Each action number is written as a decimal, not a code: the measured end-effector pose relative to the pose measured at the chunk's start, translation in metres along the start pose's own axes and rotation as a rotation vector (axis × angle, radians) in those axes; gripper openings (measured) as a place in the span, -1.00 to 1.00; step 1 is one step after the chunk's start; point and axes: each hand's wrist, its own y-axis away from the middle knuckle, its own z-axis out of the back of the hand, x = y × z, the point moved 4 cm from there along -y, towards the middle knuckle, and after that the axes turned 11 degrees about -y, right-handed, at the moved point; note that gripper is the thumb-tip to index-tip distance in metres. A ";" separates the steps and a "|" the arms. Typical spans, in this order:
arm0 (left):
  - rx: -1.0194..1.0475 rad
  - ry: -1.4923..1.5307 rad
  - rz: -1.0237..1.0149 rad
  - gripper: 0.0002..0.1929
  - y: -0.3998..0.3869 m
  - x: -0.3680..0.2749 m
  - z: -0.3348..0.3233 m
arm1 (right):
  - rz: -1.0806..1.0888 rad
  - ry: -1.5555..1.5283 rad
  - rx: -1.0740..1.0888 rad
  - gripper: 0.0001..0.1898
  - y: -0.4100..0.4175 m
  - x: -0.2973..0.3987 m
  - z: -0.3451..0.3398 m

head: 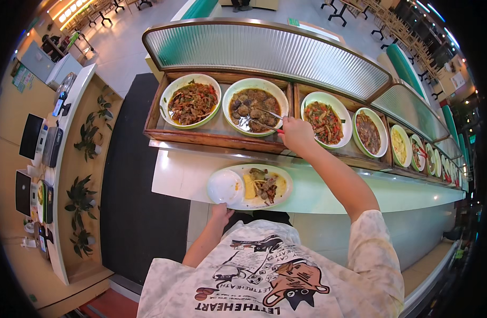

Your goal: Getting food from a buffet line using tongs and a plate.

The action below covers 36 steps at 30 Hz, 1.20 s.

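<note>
My right hand (297, 134) grips a pair of metal tongs (272, 113) with red on the handle. Their tips reach into a round bowl (228, 116) of meatballs in brown sauce (254, 108). On the white counter ledge below lies an oval plate (285, 195) carrying yellow pieces (249, 187) and chunks of meat (267, 187). A small round white dish (224, 189), stained orange at one side, rests on the oval plate's left end. My left hand (219, 216) holds the near rim of the oval plate, just below that dish.
A wooden-framed serving rack (211, 140) holds more bowls: shredded meat with peppers (192, 102), a pepper dish (327, 123), a dark stew (367, 133). Behind it stands a ribbed clear screen (263, 51). At left, a counter with monitors (32, 136) rises beyond a black mat (138, 175).
</note>
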 end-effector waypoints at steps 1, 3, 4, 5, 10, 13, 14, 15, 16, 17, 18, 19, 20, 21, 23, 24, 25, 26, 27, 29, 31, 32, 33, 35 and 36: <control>0.002 0.020 0.009 -0.64 -0.002 0.002 0.000 | 0.000 0.031 0.018 -0.53 -0.004 0.001 -0.001; 0.005 0.045 0.019 -0.64 -0.005 0.004 0.000 | 0.006 0.038 0.057 -0.53 -0.012 0.004 0.000; -0.019 0.047 0.031 -0.64 -0.007 0.006 0.002 | 0.010 0.041 0.095 -0.53 -0.016 0.006 -0.001; -0.043 0.050 0.042 -0.64 -0.009 0.007 0.003 | 0.015 0.044 0.096 -0.53 -0.020 0.008 -0.001; -0.045 0.039 0.027 -0.64 0.004 -0.001 -0.005 | 0.051 0.071 0.161 -0.59 -0.029 0.005 -0.007; -0.034 0.061 0.002 -0.65 0.003 0.001 -0.004 | 0.057 0.066 0.163 -0.62 -0.032 0.000 -0.014; -0.026 0.072 -0.016 -0.65 0.001 0.001 -0.004 | 0.059 0.066 0.165 -0.62 -0.033 0.000 -0.015; -0.031 0.077 -0.007 -0.65 0.000 0.005 -0.003 | 0.008 -0.001 0.209 -0.63 -0.033 0.004 -0.013; -0.033 0.070 -0.008 -0.65 -0.002 0.007 -0.002 | -0.045 -0.068 0.251 -0.63 -0.032 0.005 -0.011; -0.035 0.062 -0.008 -0.66 -0.003 0.009 -0.001 | -0.044 -0.070 0.262 -0.63 -0.031 0.005 -0.010; -0.025 0.076 -0.013 -0.67 -0.019 0.021 0.007 | -0.105 -0.105 0.256 -0.64 -0.029 0.005 -0.009; -0.028 0.075 0.001 -0.67 -0.021 0.021 0.007 | -0.178 -0.136 0.245 -0.65 -0.027 -0.002 -0.009; 0.010 0.085 -0.035 -0.67 -0.025 0.017 0.004 | -0.213 -0.183 0.217 -0.64 -0.026 -0.013 -0.019; 0.040 0.100 -0.060 -0.67 -0.024 0.021 0.004 | -0.216 -0.187 0.247 -0.64 -0.022 -0.016 -0.026; 0.067 0.092 -0.072 -0.68 -0.014 0.011 -0.003 | -0.262 -0.241 0.183 -0.62 -0.019 -0.027 -0.028; 0.062 0.107 -0.089 -0.68 -0.011 0.013 -0.001 | -0.248 -0.289 0.167 -0.62 -0.014 -0.025 -0.027; 0.062 0.120 -0.111 -0.69 -0.013 0.009 -0.002 | -0.239 -0.335 0.143 -0.61 -0.014 -0.024 -0.022; 0.054 0.123 -0.087 -0.69 -0.018 0.011 0.001 | -0.234 -0.372 0.111 -0.63 -0.011 -0.023 -0.018; 0.053 0.108 -0.060 -0.69 -0.024 0.015 0.006 | -0.233 -0.373 0.137 -0.63 -0.003 -0.019 -0.017; 0.055 0.088 -0.031 -0.69 -0.028 0.015 0.007 | -0.253 -0.468 0.106 -0.64 0.000 -0.017 -0.010; 0.032 0.099 -0.015 -0.70 -0.023 0.013 0.006 | -0.262 -0.502 0.069 -0.63 0.014 -0.012 -0.007; 0.028 0.105 -0.008 -0.70 -0.022 0.014 0.007 | -0.260 -0.573 0.055 -0.64 0.022 -0.007 -0.002; 0.047 0.104 -0.012 -0.69 -0.025 0.016 0.008 | -0.260 -0.640 0.038 -0.64 0.031 -0.003 0.001; 0.063 0.101 -0.011 -0.69 -0.023 0.018 0.008 | -0.249 -0.690 0.046 -0.66 0.055 -0.003 -0.002; 0.062 0.089 -0.005 -0.69 -0.018 0.015 0.006 | -0.239 -0.742 0.046 -0.68 0.067 -0.001 -0.005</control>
